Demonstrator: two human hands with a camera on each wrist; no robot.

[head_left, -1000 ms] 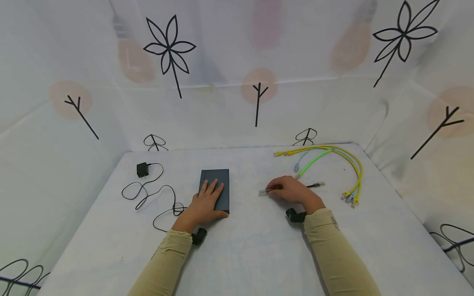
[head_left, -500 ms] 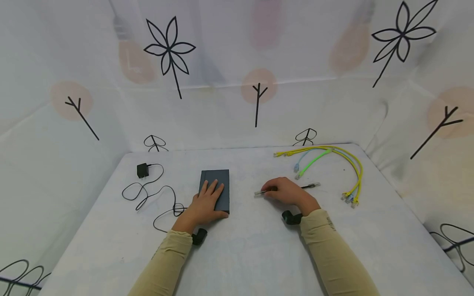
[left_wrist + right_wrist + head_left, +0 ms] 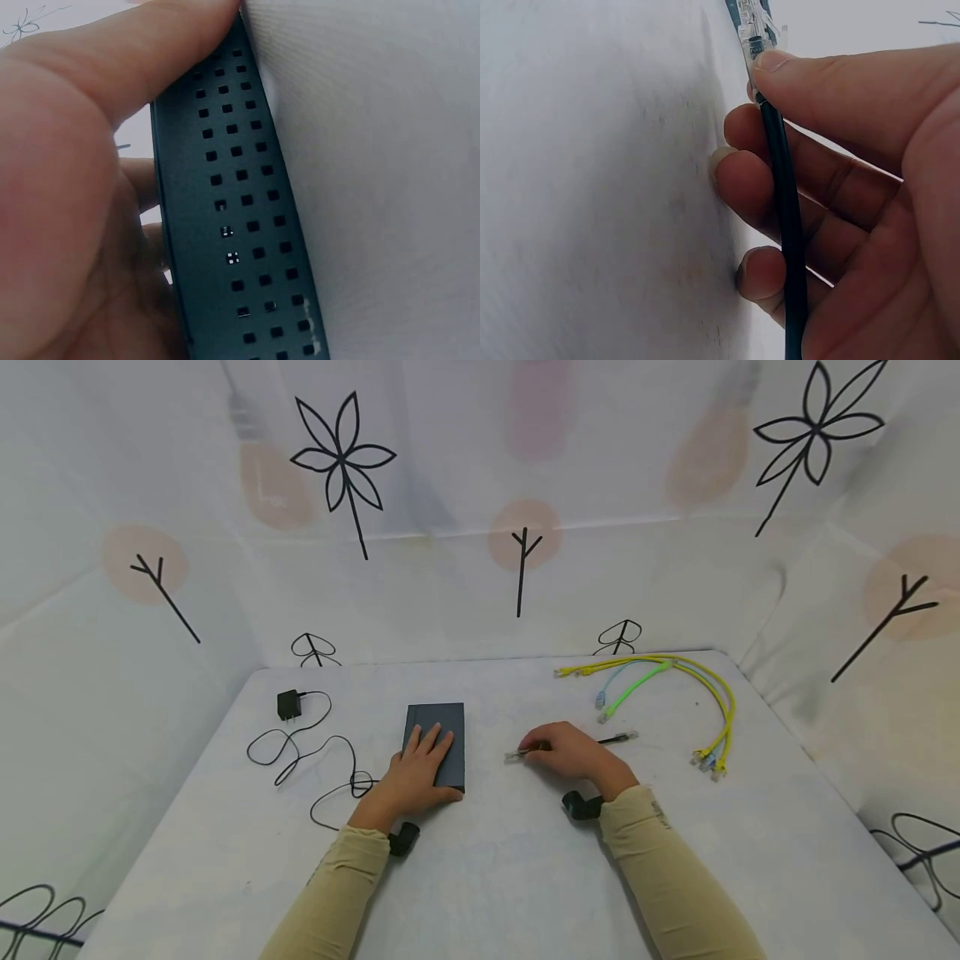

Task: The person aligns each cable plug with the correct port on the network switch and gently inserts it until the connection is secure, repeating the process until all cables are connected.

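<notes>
A flat, dark blue-grey box point(image 3: 450, 745) with rows of square vent holes along one side lies on the table. My left hand point(image 3: 414, 777) rests on it, fingers spread straight over the top and thumb at the near edge; the left wrist view shows that thumb point(image 3: 142, 56) at one end of the perforated side. To the right of the box, my right hand point(image 3: 573, 752) pinches a short black Ethernet cable point(image 3: 784, 180) just behind its clear plug point(image 3: 754, 26). That plug points left toward the box, and the cable's other plug point(image 3: 632, 735) sticks out behind the hand.
A black power adapter point(image 3: 288, 704) lies at left, its thin looping cord point(image 3: 341, 737) running to behind my left hand. Yellow Ethernet cables point(image 3: 723, 693), a green one point(image 3: 637, 683) and light blue ones lie back right. Patterned cloth walls point(image 3: 450, 585) enclose the white table point(image 3: 495, 877).
My right hand has moved left with the black Ethernet cable, bringing its plug closer to the box. The left hand and the box have stayed in place.
</notes>
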